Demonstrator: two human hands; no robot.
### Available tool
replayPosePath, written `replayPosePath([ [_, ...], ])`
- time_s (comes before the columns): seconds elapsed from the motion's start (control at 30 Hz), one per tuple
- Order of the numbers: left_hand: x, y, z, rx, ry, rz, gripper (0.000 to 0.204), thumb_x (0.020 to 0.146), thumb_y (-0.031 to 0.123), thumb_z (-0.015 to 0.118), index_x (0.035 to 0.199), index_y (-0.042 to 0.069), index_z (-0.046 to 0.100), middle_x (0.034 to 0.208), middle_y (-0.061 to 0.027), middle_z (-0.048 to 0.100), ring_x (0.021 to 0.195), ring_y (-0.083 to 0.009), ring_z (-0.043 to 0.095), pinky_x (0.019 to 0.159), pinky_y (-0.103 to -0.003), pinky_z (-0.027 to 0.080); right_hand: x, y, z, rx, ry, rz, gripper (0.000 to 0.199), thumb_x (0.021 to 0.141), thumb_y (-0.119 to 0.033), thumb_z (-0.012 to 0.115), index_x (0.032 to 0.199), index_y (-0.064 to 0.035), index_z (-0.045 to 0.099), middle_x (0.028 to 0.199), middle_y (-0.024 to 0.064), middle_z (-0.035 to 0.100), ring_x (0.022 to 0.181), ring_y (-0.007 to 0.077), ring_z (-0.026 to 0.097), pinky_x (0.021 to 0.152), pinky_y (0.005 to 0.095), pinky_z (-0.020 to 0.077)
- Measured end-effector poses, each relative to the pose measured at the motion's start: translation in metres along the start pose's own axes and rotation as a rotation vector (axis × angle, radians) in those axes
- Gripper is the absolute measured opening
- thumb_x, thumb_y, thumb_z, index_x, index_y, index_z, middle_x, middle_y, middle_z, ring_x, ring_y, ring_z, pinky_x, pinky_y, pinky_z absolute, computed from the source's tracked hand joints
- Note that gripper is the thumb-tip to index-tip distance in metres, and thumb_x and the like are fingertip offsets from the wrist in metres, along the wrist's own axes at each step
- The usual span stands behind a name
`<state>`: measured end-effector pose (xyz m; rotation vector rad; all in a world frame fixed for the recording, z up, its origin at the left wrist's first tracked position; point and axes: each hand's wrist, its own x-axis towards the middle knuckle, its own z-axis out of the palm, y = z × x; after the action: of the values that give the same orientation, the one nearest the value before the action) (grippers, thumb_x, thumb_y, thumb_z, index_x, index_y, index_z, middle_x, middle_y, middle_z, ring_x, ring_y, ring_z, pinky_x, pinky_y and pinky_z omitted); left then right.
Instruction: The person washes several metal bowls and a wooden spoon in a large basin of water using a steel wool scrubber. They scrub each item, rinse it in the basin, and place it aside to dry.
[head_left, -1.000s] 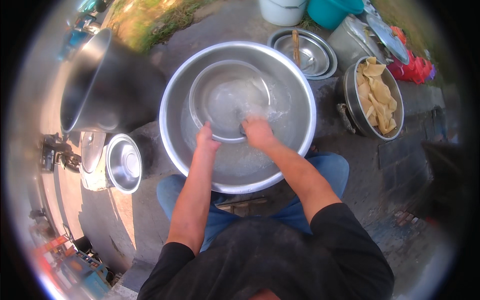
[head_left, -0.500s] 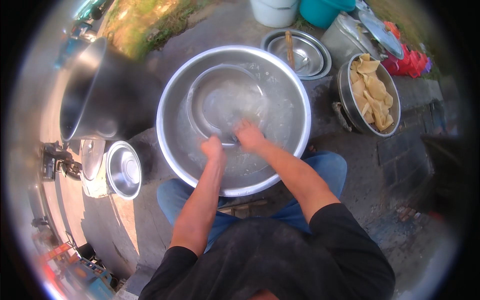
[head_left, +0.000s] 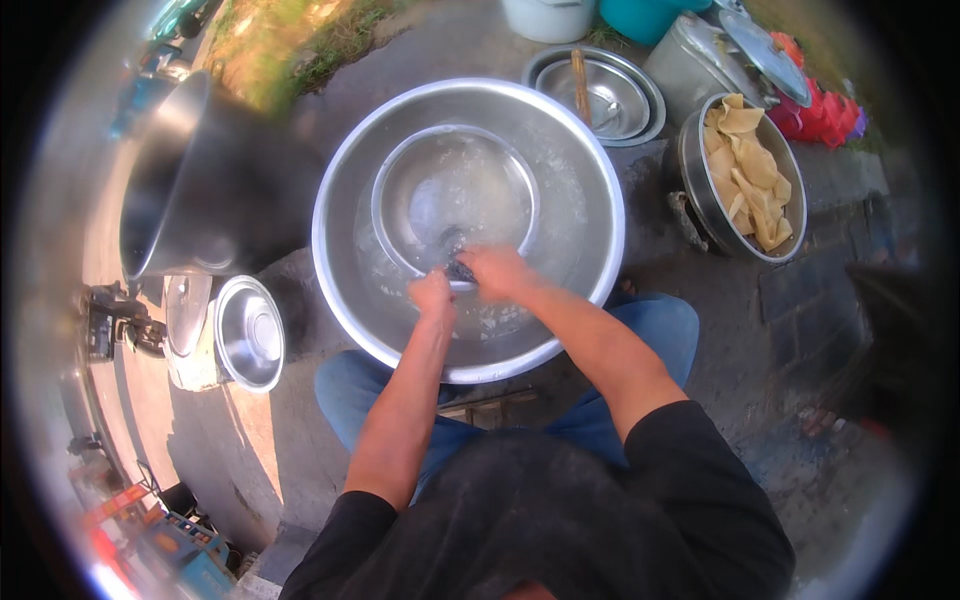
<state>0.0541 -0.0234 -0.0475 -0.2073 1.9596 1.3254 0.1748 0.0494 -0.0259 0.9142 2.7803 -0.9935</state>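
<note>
A wide metal basin (head_left: pixel 335 290) stands between my knees, with cloudy water in it. Inside lies a smaller round metal bowl (head_left: pixel 405 215), tilted slightly, with murky water over part of it. My left hand (head_left: pixel 432 292) is closed on the bowl's near rim. Just right of it, my right hand (head_left: pixel 495 274) is closed round a dark, bunched scouring pad (head_left: pixel 459 270), pressed at the inside of the same rim. The pad's exact material is too small to tell, and my fingertips are partly hidden.
A large dark pot (head_left: pixel 165 190) is at the left, above a small shiny bowl (head_left: pixel 250 335). Nested bowls (head_left: pixel 640 125) with a wooden handle (head_left: pixel 580 85) lie at the far right. Nearby are a pan of tan folded sheets (head_left: pixel 755 185), a white bucket (head_left: pixel 548 18) and a teal tub (head_left: pixel 645 18).
My right hand has drawn back toward the bowl's near rim, and the dark pad now shows. The small bowl's rim shows more fully. My left hand stays at the rim.
</note>
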Motion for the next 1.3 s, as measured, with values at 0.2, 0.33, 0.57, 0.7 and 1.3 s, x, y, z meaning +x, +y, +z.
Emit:
replayPosePath([
  [0.2,0.001,0.039,-0.003,-0.088,0.12,0.234,0.021,0.077,0.006,0.06,0.094,-0.005,0.056,0.075,-0.011,0.058,0.052,-0.0162,0.052,0.04,-0.031,0.032,0.011,0.013,0.001,-0.18,-0.003,0.045,0.045,0.066,-0.011,0.072,0.109,-0.0098,0.06,0.111,0.0132,0.061,0.104,0.0308,0.06,0.089,0.042,0.0471],
  [0.33,-0.006,0.007,0.001,-0.074,0.026,0.015,0.027,0.077,0.005,0.06,0.101,-0.006,0.055,0.08,-0.0112,0.059,0.061,-0.0189,0.057,0.045,-0.035,0.041,0.0,-0.001,0.0,0.006,0.025,-0.05,0.038,0.066,-0.012,0.073,0.103,-0.0083,0.063,0.106,0.0121,0.063,0.104,0.0308,0.06,0.087,0.0417,0.0475],
  [0.57,-0.004,0.023,-0.003,-0.009,0.035,0.046,0.031,0.075,0.003,0.061,0.105,-0.006,0.058,0.088,-0.0118,0.062,0.073,-0.0224,0.062,0.057,-0.038,0.049,0.004,0.002,0.0,0.005,0.047,0.008,0.038,0.066,-0.011,0.071,0.103,-0.0116,0.062,0.101,0.0099,0.064,0.102,0.0308,0.06,0.086,0.0421,0.0461],
  [0.7,0.0,0.02,-0.007,-0.038,0.035,0.014,0.029,0.075,0.004,0.06,0.103,-0.005,0.058,0.084,-0.0109,0.062,0.07,-0.0204,0.06,0.059,-0.035,0.048,-0.006,0.006,-0.005,-0.076,0.018,-0.008,0.036,0.068,-0.011,0.07,0.102,-0.0116,0.062,0.1,0.0104,0.063,0.101,0.032,0.059,0.086,0.0435,0.0454],
  [1.3,0.017,0.054,-0.018,-0.051,0.149,0.498,0.031,0.092,0.025,0.062,0.099,-0.005,0.06,0.084,-0.0083,0.064,0.073,-0.015,0.056,0.069,-0.03,0.047,-0.009,0.011,-0.004,-0.027,-0.074,-0.059,0.057,0.08,-0.035,0.068,0.122,0.0008,0.054,0.12,0.0207,0.053,0.118,0.037,0.048,0.101,0.044,0.0364],
])
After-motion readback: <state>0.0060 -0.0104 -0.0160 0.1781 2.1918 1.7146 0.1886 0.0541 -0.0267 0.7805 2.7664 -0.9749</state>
